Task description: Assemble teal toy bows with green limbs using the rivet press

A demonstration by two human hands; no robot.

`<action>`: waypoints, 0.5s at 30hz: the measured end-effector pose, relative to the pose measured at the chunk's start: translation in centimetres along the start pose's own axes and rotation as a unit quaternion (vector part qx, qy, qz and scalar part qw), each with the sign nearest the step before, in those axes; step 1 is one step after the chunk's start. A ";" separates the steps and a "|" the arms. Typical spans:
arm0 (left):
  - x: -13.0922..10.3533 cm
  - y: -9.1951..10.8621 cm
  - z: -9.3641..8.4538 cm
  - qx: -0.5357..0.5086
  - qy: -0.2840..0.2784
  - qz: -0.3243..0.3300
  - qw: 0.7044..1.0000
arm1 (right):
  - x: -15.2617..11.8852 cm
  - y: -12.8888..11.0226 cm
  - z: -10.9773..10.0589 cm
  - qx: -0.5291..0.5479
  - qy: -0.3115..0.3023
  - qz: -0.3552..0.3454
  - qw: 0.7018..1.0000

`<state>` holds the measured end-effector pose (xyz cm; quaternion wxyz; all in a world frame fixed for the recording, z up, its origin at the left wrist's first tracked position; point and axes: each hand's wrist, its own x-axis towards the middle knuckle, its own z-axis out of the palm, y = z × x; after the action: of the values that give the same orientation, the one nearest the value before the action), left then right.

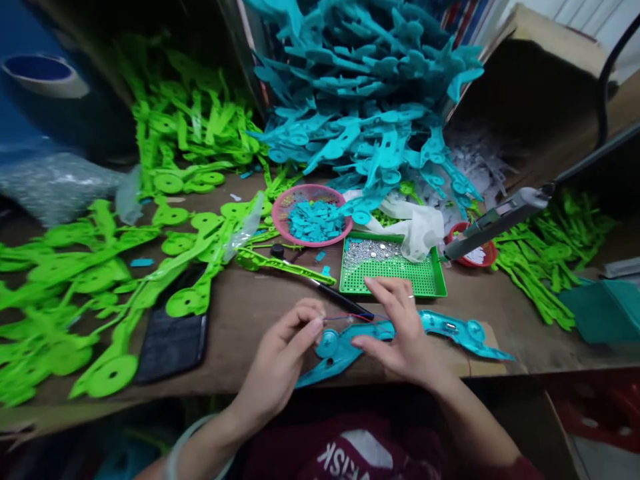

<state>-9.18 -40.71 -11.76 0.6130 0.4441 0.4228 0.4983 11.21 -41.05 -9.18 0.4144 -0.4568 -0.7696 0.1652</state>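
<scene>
A long blue plastic part point(345, 350) lies along the front of the brown table. Over its left end, my left hand point(287, 353) is pinched on the end of thin red and blue wires point(350, 316). The wires run right toward my right hand point(400, 330), which is over the middle of the part with thumb and fingers spread apart. That hand covers the part's middle, and whether it touches the part is hard to tell. Beyond the hands sits a green perforated tray point(390, 283) with small metal pieces.
Green plastic parts point(110, 260) spread over the left side, some on a black object point(170, 343). Blue parts point(370, 87) are piled at the back. A pink basket point(277, 217) holds small blue pieces. A grey tool point(500, 217) reaches in from the right, near a red bowl point(490, 257).
</scene>
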 end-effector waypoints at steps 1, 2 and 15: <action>0.0 0.1 0.9 -0.047 -0.014 -0.037 0.998 | 0.4 -0.2 0.2 0.018 -0.002 -0.039 0.999; 0.0 0.0 1.8 -0.079 -0.028 -0.065 0.994 | 0.7 -0.3 0.4 0.054 0.002 -0.069 0.996; -0.4 1.0 1.2 0.353 -0.108 0.343 0.864 | -1.8 -0.9 -0.2 0.194 -0.055 0.135 0.970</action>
<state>-8.32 -41.15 -10.46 0.2474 0.7986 0.3231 0.4435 11.26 -43.05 -9.31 0.4262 -0.4573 -0.6758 0.3906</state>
